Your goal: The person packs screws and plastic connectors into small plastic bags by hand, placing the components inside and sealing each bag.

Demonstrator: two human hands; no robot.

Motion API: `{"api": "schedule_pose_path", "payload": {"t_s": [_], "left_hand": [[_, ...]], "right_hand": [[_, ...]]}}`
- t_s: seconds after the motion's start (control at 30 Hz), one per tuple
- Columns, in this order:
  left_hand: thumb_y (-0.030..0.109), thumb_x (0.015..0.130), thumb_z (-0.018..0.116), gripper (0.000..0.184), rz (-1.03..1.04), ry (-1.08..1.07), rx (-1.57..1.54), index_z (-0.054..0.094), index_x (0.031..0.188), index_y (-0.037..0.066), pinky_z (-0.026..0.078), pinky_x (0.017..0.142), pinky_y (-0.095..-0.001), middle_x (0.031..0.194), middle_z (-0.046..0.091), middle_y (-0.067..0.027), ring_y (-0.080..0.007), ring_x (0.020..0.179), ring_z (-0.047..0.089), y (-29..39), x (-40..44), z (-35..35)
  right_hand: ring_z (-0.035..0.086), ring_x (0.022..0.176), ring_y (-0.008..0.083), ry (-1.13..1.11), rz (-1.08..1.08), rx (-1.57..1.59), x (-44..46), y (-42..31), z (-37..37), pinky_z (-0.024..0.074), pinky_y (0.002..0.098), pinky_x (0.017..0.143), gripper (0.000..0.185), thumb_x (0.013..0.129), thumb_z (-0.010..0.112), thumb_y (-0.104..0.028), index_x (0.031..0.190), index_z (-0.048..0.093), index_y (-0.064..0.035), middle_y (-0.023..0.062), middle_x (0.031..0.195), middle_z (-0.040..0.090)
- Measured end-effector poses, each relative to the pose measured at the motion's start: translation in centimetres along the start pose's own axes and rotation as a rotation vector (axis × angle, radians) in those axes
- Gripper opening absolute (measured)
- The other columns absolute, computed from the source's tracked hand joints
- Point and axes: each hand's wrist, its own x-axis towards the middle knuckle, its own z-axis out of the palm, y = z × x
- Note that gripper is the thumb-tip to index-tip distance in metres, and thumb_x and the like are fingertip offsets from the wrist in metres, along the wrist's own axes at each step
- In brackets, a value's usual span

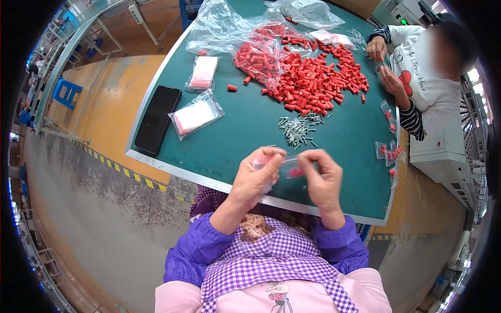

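Near the front edge of the table, my left hand (254, 176) and my right hand (322, 180) pinch a small clear plastic bag (293, 163) between them. Red pieces show inside its lower part. More clear, pinkish plastic shows in my left palm; how many bags it is cannot be made out. Just beyond my hands lies a pile of silver screws (298, 129). Behind it spreads a large heap of red plastic caps (308, 78), partly under a big clear bag (219, 26).
A black phone (158, 120) lies at the table's left edge, beside two packs of small bags (195, 116) (203, 71). Filled bags (387, 151) line the right edge. At the right, a co-worker (417, 68) has both hands over the green table (229, 135). A blue stool (67, 93) stands on the floor.
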Motion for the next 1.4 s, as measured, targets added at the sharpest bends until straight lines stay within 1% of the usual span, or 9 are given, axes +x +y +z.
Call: {"api": "schedule_pose_path", "payload": {"t_s": [0.17,0.27,0.5,0.73,0.8,1.0,1.1,1.23,1.4], "left_hand": [[0.018,0.094,0.056,0.039,-0.026,-0.126,-0.48,0.043,0.128,0.004,0.051,0.073,-0.0314,0.1,0.056,-0.0117,-0.0171,0.079,0.056,0.2,1.4,-1.7],[0.017,0.095,0.054,0.037,-0.035,-0.13,-0.606,0.043,0.128,0.005,0.051,0.08,-0.0338,0.101,0.056,-0.012,-0.0191,0.085,0.058,-0.3,1.6,-1.4],[0.019,0.096,0.052,0.036,0.005,-0.115,-0.557,0.042,0.129,0.006,0.05,0.089,-0.0385,0.106,0.057,-0.0118,-0.0238,0.099,0.058,-0.7,1.3,0.0],[0.028,0.097,0.051,0.037,0.034,-0.075,-0.486,0.044,0.127,0.007,0.047,0.096,-0.0402,0.117,0.056,-0.0135,-0.0252,0.111,0.055,-0.7,0.7,0.8],[0.031,0.096,0.051,0.038,0.033,-0.058,-0.475,0.044,0.126,0.008,0.047,0.096,-0.0403,0.118,0.056,-0.0136,-0.0252,0.112,0.054,-0.5,0.5,1.1],[0.035,0.095,0.052,0.042,-0.065,0.079,-0.45,0.045,0.125,0.007,0.054,0.076,-0.0337,0.109,0.058,-0.0084,-0.0187,0.092,0.06,-0.6,0.2,-0.1],[0.033,0.089,0.064,0.049,-0.041,-0.055,-0.462,0.047,0.125,0.005,0.042,0.053,-0.0222,0.087,0.055,-0.001,-0.0073,0.065,0.049,-0.2,-0.5,-0.5],[0.015,0.087,0.068,0.022,-0.041,0.175,-0.038,0.064,0.104,0.001,0.04,0.052,-0.02,0.075,0.057,0.0029,-0.0042,0.063,0.049,0.2,-1.1,0.6],[0.013,0.087,0.068,0.018,-0.066,0.145,0.062,0.066,0.1,0.0,0.037,0.051,-0.0185,0.073,0.058,0.0026,-0.0035,0.059,0.047,0.7,-1.6,0.6]], "right_hand": [[0.058,0.076,0.0223,0.412,-0.365,-0.928,1.5,-1.1,-8.1,0.0462,0.0329,0.074,0.01,0.084,0.067,-0.008,0.092,0.064,-0.0019,0.0093,0.083,0.061],[0.058,0.077,0.0234,0.527,-0.515,-1.138,1.7,-2.4,-8.4,0.0462,0.0318,0.073,0.013,0.084,0.068,-0.011,0.094,0.065,-0.0027,0.0098,0.086,0.062],[0.057,0.068,0.0072,-0.194,0.365,0.151,0.3,0.1,0.1,0.0475,0.0212,0.056,0.015,0.09,0.063,-0.011,0.094,0.061,0.0025,0.003,0.08,0.062],[0.053,0.062,0.0052,-0.09,0.239,0.016,0.3,1.1,3.1,0.0428,0.0203,0.053,0.008,0.086,0.066,-0.006,0.088,0.063,0.001,0.0007,0.072,0.06],[0.051,0.061,0.005,0.056,-0.196,-0.263,0.5,1.5,3.3,0.0422,0.0217,0.053,0.007,0.086,0.066,-0.006,0.086,0.065,0.0009,0.0008,0.07,0.058],[0.05,0.064,0.0051,0.154,-0.029,-0.124,0.1,1.2,2.4,0.0414,0.0229,0.056,0.009,0.088,0.065,-0.007,0.088,0.064,0.0016,0.0014,0.071,0.058],[0.051,0.065,0.0057,0.105,0.024,-0.043,-0.8,1.1,2.3,0.0417,0.0219,0.058,0.009,0.088,0.065,-0.007,0.087,0.064,0.0017,0.0017,0.072,0.059],[0.053,0.067,0.0058,-0.045,0.082,0.001,-1.9,1.2,2.5,0.0428,0.0218,0.059,0.01,0.088,0.065,-0.008,0.088,0.064,0.0017,0.0019,0.074,0.06],[0.053,0.067,0.0054,-0.067,0.134,0.08,-1.9,1.2,1.8,0.0425,0.0211,0.059,0.009,0.089,0.064,-0.008,0.088,0.065,0.0015,0.002,0.073,0.06]]}}
